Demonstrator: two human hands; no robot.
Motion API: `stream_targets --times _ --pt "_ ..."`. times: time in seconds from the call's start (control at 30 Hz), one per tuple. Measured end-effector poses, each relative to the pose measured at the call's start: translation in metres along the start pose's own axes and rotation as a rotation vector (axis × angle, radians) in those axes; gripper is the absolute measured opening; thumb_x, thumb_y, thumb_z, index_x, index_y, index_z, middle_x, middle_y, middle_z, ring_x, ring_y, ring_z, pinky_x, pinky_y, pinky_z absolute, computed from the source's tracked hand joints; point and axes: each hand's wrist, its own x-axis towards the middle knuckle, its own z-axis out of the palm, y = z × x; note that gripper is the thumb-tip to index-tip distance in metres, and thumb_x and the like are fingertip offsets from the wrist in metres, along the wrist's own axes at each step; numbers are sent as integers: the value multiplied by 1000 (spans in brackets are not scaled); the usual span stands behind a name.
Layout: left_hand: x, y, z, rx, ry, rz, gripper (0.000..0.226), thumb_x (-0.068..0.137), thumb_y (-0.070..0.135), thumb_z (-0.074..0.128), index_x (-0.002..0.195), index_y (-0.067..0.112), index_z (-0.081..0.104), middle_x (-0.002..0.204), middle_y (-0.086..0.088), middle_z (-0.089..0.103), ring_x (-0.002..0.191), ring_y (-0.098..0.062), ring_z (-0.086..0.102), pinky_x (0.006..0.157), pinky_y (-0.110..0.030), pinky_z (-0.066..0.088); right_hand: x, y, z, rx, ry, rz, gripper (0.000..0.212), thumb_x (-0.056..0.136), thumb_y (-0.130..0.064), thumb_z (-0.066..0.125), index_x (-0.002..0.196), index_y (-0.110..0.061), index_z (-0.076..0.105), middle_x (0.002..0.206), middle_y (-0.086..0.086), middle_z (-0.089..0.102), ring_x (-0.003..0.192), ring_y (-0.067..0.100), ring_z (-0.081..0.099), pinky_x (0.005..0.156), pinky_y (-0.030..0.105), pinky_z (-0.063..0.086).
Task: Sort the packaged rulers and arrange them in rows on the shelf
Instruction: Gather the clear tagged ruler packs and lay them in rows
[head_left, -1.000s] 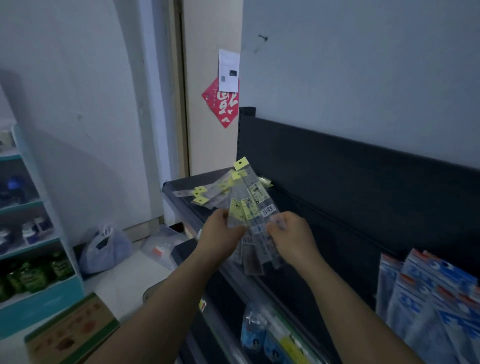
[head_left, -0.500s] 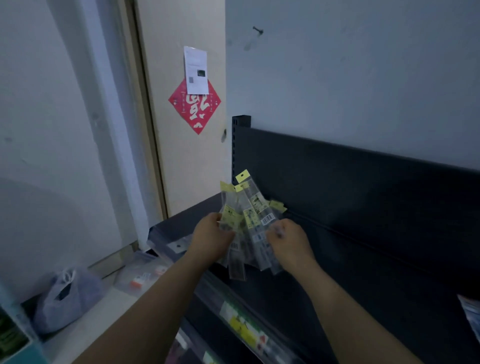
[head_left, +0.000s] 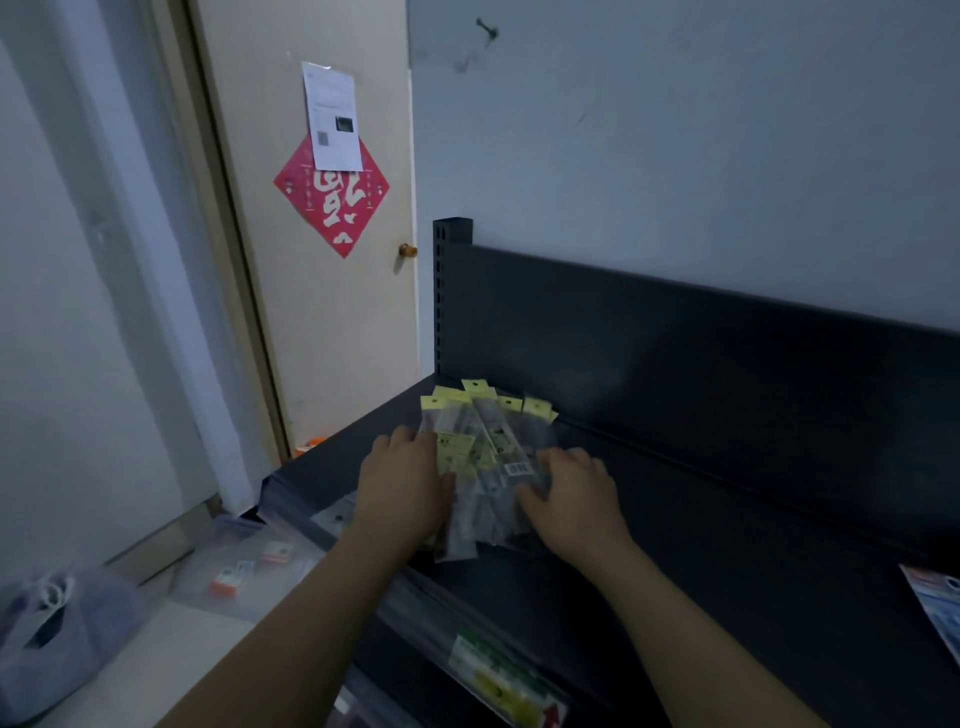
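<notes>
The packaged rulers lie as one loose fan on the dark shelf, near its left end, with the yellow tabs pointing to the back panel. My left hand rests on the left side of the fan with fairly straight fingers and grips nothing. My right hand bends over the right side, thumb on top. Whether it really pinches a pack, I cannot tell.

The danger, I think, is the smooth plastic. If I squeeze the fan unevenly, the packs may slide over each other (the near ends lie close to the front edge) and fall off, or the kinds get mixed.
</notes>
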Motion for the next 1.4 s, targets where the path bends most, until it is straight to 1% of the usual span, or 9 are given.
stream_targets --times 0.23,0.4,0.6,0.73,0.9,1.03,1.17,1.23,1.4 --pt "-14 33 -1 -83 88 264 40 94 42 47 129 23 54 127 0 56 115 -22 50 93 -33 40 -21 20 -25 -36 112 -37 51 95 -39 49 140 -17 41 142 0 44 127 18 42 108 30 27" --pt "-28 70 12 -233 71 408 41 94 40 49 129 20 55 126 -1 59 114 -20 53 93 -31 43 -55 47 -42 -22 194 24 47 96 -36 50 139 -18 45 144 -3 44 131 13 40 114 28 27" --pt "-55 128 28 -316 11 572 44 95 44 47 133 22 51 126 2 57 113 -18 54 96 -30 42 -104 87 -72 -67 258 154 45 95 -34 52 136 -17 49 140 -2 49 127 13 46 108 24 33" --pt "-75 174 30 -370 22 662 39 92 39 56 123 17 60 115 -1 63 103 -22 59 87 -35 46 -142 118 -98 -122 289 248 46 95 -37 51 137 -17 48 138 -1 51 124 16 48 105 26 33" --pt "-114 243 25 -416 -1 770 38 91 38 57 122 17 61 115 -2 64 101 -22 59 87 -37 49 -198 165 -134 -122 394 373 35 88 -31 58 116 -11 63 111 8 68 103 30 62 89 36 46" --pt "-159 300 27 -455 -51 829 38 93 38 55 126 20 58 119 1 61 105 -21 57 91 -34 46 -249 207 -166 -149 379 451 44 95 -35 52 136 -18 48 138 0 52 126 21 47 108 34 36" --pt "-207 357 30 -524 -112 856 42 97 40 48 135 21 51 133 3 54 119 -16 50 101 -30 39 -302 246 -202 -155 404 483 36 92 -28 57 125 -13 58 124 5 62 115 21 54 104 30 36" --pt "-233 388 30 -521 -126 887 43 98 41 44 137 23 47 133 4 52 121 -15 47 101 -29 38 -330 266 -219 -159 417 498 37 93 -29 57 127 -14 57 127 3 60 117 18 53 107 33 36" --pt "-295 466 39 -552 -144 968 37 93 42 48 121 20 60 116 -1 62 106 -21 57 90 -33 45 -403 318 -252 -232 470 550 43 94 -34 54 132 -16 53 133 -1 55 122 14 50 111 33 32"
